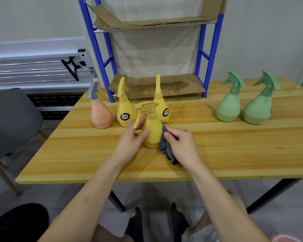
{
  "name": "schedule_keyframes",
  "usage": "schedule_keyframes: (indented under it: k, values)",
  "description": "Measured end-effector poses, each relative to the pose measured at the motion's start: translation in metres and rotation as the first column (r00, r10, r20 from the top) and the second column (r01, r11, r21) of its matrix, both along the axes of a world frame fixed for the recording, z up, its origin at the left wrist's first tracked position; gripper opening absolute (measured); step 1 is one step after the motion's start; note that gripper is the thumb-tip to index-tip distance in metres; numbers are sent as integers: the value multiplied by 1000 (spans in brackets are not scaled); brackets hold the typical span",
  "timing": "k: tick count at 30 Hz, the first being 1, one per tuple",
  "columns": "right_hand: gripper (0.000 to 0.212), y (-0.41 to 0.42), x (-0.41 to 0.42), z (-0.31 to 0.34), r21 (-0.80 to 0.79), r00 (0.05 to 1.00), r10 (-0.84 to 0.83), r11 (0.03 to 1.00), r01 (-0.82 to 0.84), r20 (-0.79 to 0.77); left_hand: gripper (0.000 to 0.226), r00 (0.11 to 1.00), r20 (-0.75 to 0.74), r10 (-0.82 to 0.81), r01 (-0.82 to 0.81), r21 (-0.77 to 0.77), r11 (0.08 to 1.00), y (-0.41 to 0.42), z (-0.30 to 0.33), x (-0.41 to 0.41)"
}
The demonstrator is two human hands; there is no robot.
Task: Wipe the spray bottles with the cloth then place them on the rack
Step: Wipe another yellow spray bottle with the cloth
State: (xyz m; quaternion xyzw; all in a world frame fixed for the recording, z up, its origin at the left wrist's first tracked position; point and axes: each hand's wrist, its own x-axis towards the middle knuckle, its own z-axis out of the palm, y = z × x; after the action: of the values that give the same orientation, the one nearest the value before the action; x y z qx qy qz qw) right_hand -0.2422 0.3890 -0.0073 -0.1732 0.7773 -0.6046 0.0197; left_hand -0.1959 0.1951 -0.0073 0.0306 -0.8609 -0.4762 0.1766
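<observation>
1. Hands are working nearest the viewer, on either side of the front yellow bottle (152, 131), which is serving as the landmark and standing upright on the wooden table (234, 151).
2. Left hand (131, 138) is gripping that bottle's left flank, thumb curled onto the body and fingers reaching up behind the trigger.
3. Right hand (180, 142) is pinching the grey cloth (164, 145) in curled fingers and pressing it against the bottle's right side.
4. Wiping appears to be the step in hand, with this bottle not yet on the rack.
5. Just behind it, two more yellow bottles (126, 110) are waiting; a peach bottle (101, 116) is standing to the left, and two green bottles (229, 109) are standing well apart to the right.
6. Farthest behind, the blue rack (210, 55) is offering a cardboard-lined lower shelf (164, 86).
7. Next, I judge, the left hand is needing to lift the bottle over the two behind it without knocking them.
</observation>
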Motion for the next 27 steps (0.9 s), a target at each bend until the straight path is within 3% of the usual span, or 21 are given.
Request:
schedule_keyframes:
  k: [5, 12, 17, 21, 24, 27]
  values:
    - [31, -10, 1, 16, -64, 1000, -24, 998, 25, 3, 77, 1000, 26, 4, -4, -2, 1000, 4, 3, 1]
    - [33, -12, 0, 30, -72, 998, 21, 997, -26, -63, 68, 999, 21, 49, -48, -61, 997, 7, -3, -1]
    - [41, 1, 3, 3, 89, 997, 46, 995, -40, -69, 59, 999, 8, 32, -31, -112, 993, 6, 1, 1]
    - [57, 13, 4, -4, 411, 964, 162, 910, -63, -212, 51, 1000, 1, 23, -23, -86, 996, 3, 3, 6]
    - [62, 15, 10, -6, 426, 962, 155, 904, -46, -224, 50, 1000, 1, 14, -13, -101, 995, 1, 3, 7]
    - [60, 8, 14, -9, 417, 956, 51, 906, 77, -288, 52, 1000, -2, 30, -30, -85, 996, 3, 4, 7]
